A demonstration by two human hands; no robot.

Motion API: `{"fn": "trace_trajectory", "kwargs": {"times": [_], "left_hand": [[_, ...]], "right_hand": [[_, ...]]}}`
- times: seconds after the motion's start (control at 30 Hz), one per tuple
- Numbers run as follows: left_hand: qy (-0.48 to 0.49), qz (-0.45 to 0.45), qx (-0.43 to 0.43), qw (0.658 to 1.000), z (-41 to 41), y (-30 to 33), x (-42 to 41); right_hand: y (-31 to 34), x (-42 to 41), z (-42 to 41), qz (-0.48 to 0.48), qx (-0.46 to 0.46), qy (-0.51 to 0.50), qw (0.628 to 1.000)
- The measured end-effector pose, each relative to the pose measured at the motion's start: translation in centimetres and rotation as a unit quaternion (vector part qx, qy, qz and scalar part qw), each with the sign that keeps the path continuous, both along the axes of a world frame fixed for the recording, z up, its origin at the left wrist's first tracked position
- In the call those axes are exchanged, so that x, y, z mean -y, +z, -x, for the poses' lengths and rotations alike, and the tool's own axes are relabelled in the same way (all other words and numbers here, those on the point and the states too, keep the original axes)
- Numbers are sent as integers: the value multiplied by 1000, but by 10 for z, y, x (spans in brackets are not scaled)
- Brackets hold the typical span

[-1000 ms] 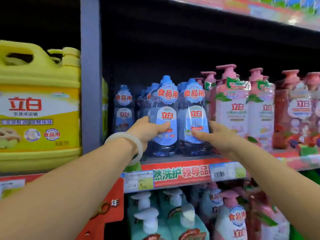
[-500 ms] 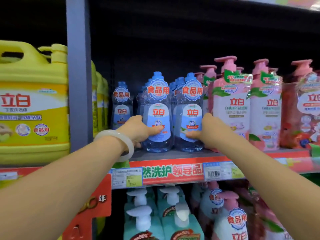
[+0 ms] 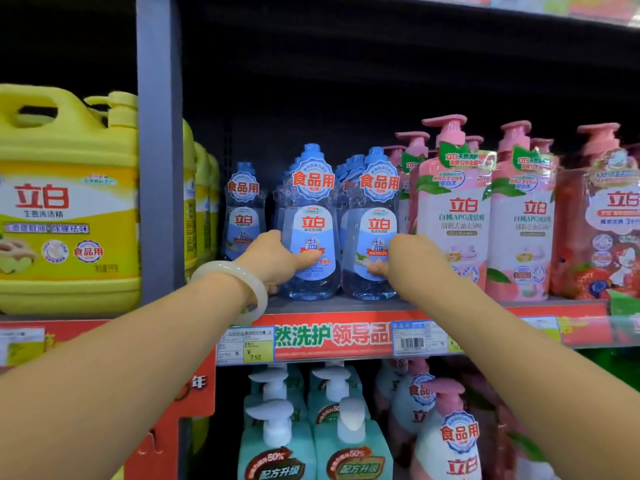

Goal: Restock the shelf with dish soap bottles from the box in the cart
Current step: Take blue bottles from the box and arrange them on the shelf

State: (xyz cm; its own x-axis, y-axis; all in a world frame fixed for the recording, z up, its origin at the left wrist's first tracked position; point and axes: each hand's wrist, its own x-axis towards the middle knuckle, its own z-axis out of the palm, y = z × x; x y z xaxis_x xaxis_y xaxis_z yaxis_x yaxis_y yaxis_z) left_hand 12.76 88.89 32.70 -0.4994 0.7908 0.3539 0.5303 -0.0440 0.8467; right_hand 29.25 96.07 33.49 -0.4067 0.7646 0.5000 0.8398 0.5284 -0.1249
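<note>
**Two blue bottles at the shelf front**

Your left hand [image 3: 277,259] grips one clear blue dish soap bottle [image 3: 309,237], your right hand [image 3: 398,258] grips the other bottle [image 3: 372,233], both standing on the shelf [image 3: 346,304]. Probably slick, liquid-heavy plastic, so hold low around the body.

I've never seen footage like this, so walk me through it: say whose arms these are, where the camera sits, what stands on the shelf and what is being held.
There is no machine here: a person wears a camera on the head, so the one view looks forward and down along both bare arms. The left hand grips one clear blue dish soap bottle, and the right hand grips the blue bottle beside it. Both stand upright at the front of the shelf. To their left stand yellow jugs, to their right pink pump bottles. A pale bangle circles the left wrist.
</note>
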Motion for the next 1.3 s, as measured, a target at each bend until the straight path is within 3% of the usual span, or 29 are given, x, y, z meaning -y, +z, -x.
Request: {"fn": "trace_trajectory", "kwargs": {"times": [0.37,0.6,0.67,0.73,0.83,0.97,1.13,1.3], "left_hand": [[19,34,-5,999,-5,4,15],[34,-4,32,999,-9,-1,11],[45,0,10,999,-10,-1,12],[77,23,-77,994,-12,-3,15],[127,21,-256,958,-20,-6,28],[168,81,-484,855,-33,-13,64],[203,140,-549,799,-28,-39,125],[239,273,-518,775,8,-86,200]], "right_hand": [[-12,9,-13,9,-41,41,998],[-15,10,-14,9,-47,40,998],[-15,12,-16,10,-48,38,998],[-14,17,-18,-8,-28,33,999],[-11,37,-14,-68,2,52,996],[-18,75,14,-107,25,152,982],[-45,116,49,-116,57,242,962],[-79,158,84,-132,117,257,950]]}}
